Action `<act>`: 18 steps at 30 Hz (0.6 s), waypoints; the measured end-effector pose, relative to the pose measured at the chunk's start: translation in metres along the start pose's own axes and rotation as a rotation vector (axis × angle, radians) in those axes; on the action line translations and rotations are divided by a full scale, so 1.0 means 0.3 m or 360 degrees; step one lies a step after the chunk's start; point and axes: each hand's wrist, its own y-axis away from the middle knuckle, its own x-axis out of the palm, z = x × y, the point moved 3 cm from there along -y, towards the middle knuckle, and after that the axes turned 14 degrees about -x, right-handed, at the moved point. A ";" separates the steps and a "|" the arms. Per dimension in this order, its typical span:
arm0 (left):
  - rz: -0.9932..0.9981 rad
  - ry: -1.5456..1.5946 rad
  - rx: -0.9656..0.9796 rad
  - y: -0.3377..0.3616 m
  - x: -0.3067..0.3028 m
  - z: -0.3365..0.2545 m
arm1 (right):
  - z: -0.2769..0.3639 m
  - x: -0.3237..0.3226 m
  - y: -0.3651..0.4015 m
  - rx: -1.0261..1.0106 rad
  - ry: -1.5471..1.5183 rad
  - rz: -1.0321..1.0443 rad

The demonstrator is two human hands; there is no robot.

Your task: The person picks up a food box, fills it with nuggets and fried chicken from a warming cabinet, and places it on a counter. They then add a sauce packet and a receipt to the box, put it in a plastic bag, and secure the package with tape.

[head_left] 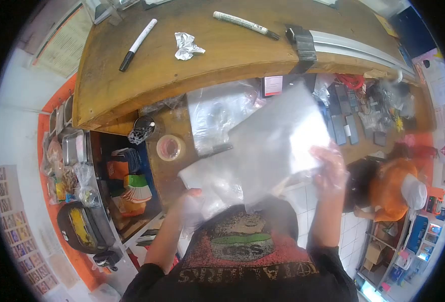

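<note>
A large translucent plastic bag [277, 136] is stretched at a slant in front of my chest, shining where light hits it. My left hand [191, 205] grips its lower left corner, the thumb on top. Higher up, my right hand [329, 165] is closed on the bag's right edge, slightly blurred. Both hands appear to wear thin clear plastic gloves. Behind the bag, a stack of clear plastic bags [210, 113] lies on the lower worktop, partly covered. A roll of tape [169, 148] rests left of that stack.
Above the worktop juts a wooden shelf [182, 75] bearing two markers [139, 43] and crumpled foil [187, 46]. Dark boxes [340, 108] stand at the back right. A person in an orange top [396, 189] is at right. A black case [84, 229] hangs at left.
</note>
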 end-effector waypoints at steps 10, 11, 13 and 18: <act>-0.0133 -0.0426 0.0880 0.043 0.255 -0.262 | 0.158 -0.271 0.174 -0.0693 -0.0022 -0.0399; -0.0029 -0.0393 0.0862 0.017 0.265 -0.305 | 0.171 -0.273 0.181 -0.0689 0.0008 -0.0484; 0.0241 -0.0240 0.0733 -0.015 0.318 -0.396 | 0.198 -0.278 0.196 -0.0674 0.0068 -0.0652; -0.0558 -0.0841 0.0988 -0.189 0.285 -0.554 | 0.171 -0.315 0.229 -0.0648 0.0112 -0.0502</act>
